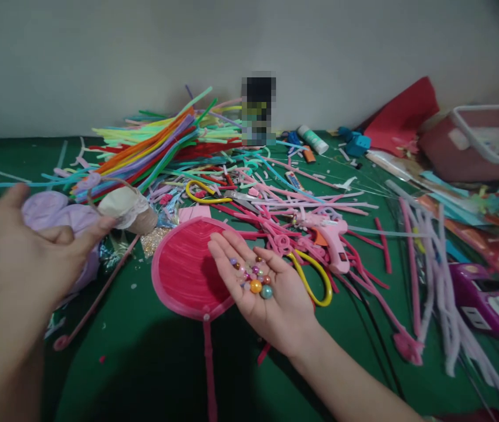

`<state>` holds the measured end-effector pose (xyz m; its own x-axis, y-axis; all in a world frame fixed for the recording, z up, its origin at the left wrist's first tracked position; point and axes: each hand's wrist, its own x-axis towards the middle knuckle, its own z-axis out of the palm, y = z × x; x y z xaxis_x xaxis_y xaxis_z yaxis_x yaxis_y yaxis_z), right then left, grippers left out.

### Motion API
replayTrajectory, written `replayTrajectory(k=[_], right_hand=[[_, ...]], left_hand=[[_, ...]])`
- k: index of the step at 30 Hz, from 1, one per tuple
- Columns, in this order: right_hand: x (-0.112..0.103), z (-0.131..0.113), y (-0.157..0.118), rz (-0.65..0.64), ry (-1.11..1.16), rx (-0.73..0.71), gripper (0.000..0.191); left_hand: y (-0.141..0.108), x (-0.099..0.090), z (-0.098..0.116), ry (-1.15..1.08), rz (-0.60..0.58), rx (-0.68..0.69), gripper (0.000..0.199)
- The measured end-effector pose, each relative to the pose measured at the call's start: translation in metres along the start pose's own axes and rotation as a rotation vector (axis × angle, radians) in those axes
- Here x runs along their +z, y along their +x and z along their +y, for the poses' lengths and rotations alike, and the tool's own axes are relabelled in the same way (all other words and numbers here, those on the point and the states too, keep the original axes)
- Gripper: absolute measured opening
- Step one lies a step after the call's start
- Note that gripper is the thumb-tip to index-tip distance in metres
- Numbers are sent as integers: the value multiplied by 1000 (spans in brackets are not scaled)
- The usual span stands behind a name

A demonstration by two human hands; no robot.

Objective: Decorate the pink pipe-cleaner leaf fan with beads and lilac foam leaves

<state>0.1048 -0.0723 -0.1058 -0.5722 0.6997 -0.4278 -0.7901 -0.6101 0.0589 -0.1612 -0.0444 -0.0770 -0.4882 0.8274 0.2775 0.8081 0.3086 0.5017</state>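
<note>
My right hand (271, 296) is palm up and slightly cupped over the green table, holding a small pile of colourful pearl beads (255, 278). Beneath its fingertips lies a round pink-red fan-like piece (183, 269) with a paler rim and a long stem. On the left, my left hand (44, 246) is raised with its index finger and thumb spread apart. Its thumb tip overlaps the edge of a small lace-trimmed basket (143, 218) with a thin handle; whether they touch I cannot tell. Lilac rolled material (47, 208) lies behind that hand.
Bundled pipe cleaners (156, 146) pile up at the back. Right of my right hand lie a pink glue gun (335, 240) and yellow-handled scissors (319, 278). Farther right are a purple device (482, 302) and a plastic bin (451, 146). A glue stick (313, 139) lies near the wall.
</note>
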Motion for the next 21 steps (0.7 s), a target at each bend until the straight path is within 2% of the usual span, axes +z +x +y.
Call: replayTrajectory(k=[2,3,4,6,12,16,21], right_hand=[[-1,1,1,2,-7,-12,49],[-2,2,2,9,-16,-20,49],[-2,2,3,15,-27,-29,49],[-3,4,4,26,-54,-36,49],[10,8,2,152,-72,-20,48],[37,11,-1,247,-83,-13,47],[72,17,0,292,-156,-43,45]], left_hand=[[1,4,-3,96,-169,-96,92],[-1,7,-3,116,-213,-75,80],[-2,12,-4,92,-225,5,64],[-6,23,-4,48,-210,101,48],[-13,46,-6,-97,-113,151,50],[-29,48,-5,-148,-93,271,54],[-52,55,-8,-259,-69,401,56]])
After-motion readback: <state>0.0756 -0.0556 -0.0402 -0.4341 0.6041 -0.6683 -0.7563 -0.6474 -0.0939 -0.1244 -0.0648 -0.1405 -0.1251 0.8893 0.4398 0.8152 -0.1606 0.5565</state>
